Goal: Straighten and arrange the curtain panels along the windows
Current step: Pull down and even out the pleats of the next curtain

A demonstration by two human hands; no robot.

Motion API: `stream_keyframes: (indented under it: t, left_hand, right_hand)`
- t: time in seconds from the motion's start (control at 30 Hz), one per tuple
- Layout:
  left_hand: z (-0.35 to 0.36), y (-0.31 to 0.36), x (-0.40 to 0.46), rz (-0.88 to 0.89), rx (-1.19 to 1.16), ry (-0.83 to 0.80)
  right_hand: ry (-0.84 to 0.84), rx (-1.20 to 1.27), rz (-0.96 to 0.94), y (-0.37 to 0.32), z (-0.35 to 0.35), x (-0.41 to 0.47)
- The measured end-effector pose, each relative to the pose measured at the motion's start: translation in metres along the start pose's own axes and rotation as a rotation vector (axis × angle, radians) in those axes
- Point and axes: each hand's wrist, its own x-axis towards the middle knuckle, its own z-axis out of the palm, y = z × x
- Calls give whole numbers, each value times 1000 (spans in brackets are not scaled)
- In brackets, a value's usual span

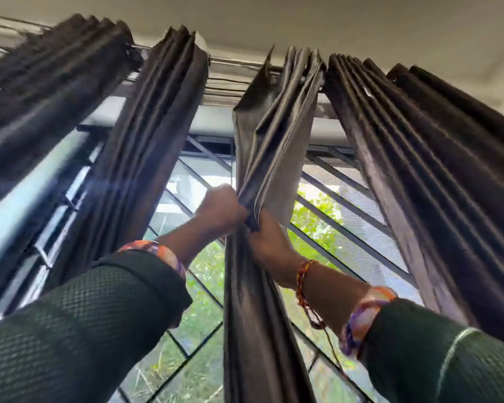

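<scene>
Hands: your left hand (pixel 222 209) and right hand (pixel 269 242) are both clenching the middle curtain panel (pixel 269 146), touching each other.
Panel: hanging straight above your hands from the rod (pixel 236 61).
Risk: yanking down could be straining its rod attachment or bunching pleats unevenly.

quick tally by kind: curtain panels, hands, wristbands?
Curtain panels: 5, with the middle panel gripped by the left hand and right hand
Hands: 2
Multicoloured wristbands: 2, on the left wrist and right wrist
Thread bracelet: 1
Total: 10
</scene>
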Motion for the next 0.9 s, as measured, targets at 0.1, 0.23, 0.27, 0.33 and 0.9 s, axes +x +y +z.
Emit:
stream_keyframes:
  t: [0.1, 0.23, 0.27, 0.33, 0.9]
  left_hand:
    - [-22, -18, 4, 21, 33, 22]
    - [-44, -39, 5, 5, 95, 50]
    - [-49, -43, 5, 4, 106, 61]
    - [-58, -50, 4, 1, 133, 81]
    - [-17, 10, -42, 107, 104, 18]
  right_hand:
    - [-24, 17, 4, -21, 27, 8]
    - [-91, 32, 28, -49, 45, 9]
    - [-86, 37, 14, -53, 48, 9]
    - [-88, 38, 20, -60, 57, 10]
    - [-119, 89, 18, -20, -4, -39]
